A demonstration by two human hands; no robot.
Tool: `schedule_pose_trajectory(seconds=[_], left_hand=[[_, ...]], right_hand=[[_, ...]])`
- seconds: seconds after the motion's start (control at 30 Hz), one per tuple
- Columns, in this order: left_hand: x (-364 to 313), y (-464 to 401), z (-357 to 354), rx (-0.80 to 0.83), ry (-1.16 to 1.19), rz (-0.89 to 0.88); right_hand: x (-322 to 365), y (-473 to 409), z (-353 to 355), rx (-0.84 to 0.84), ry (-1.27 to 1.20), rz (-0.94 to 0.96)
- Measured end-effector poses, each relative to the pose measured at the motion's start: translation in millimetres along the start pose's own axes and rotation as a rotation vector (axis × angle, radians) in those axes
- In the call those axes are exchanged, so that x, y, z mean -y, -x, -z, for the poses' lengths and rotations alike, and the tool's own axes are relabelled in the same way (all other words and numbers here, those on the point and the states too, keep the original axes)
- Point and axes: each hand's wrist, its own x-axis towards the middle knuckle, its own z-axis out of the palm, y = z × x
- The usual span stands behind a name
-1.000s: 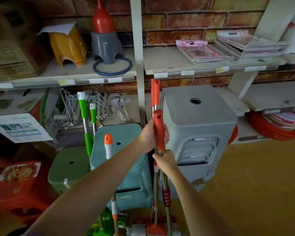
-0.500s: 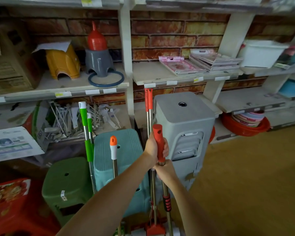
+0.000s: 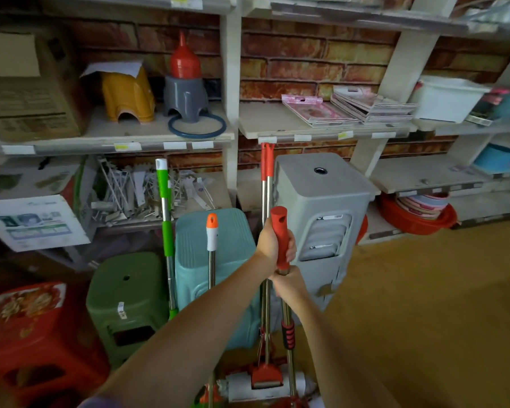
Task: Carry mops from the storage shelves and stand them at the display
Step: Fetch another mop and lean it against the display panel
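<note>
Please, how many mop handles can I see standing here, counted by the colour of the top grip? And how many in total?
Red plastic grip: 2, the held steel mop in the left hand and right hand, and the taller red-topped mop
Green grip: 1, green-sleeved mop
Orange-and-white grip: 1, orange-capped mop
Total: 4

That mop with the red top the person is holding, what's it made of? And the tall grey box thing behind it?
The red grip looks like matte moulded plastic, evenly coloured with a hole near its tip. The pole below it looks like polished metal, probably steel, since it shines. The grey stool appears to be matte moulded plastic with rounded corners and formed vents.
</note>
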Motion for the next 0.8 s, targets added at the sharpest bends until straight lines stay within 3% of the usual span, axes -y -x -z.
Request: schedule_pose_trajectory(seconds=[0.2, 0.3, 0.5, 0.8], left_hand=[[5, 13, -2, -0.169, 0.049, -0.116], [19, 11, -15, -0.137, 0.024, -0.201], [36, 10, -38, -0.215, -0.321, -0.323], [32, 14, -42, -0.361, -0.384, -0.289]], right_hand=[[3, 8, 3, 0.077, 0.016, 0.063], [-1, 1, 20, 0.077, 0.001, 0.078], [-2, -1, 52, 0.199, -0.031, 0.094], [-6, -4, 63, 0.520, 0.039, 0.179]])
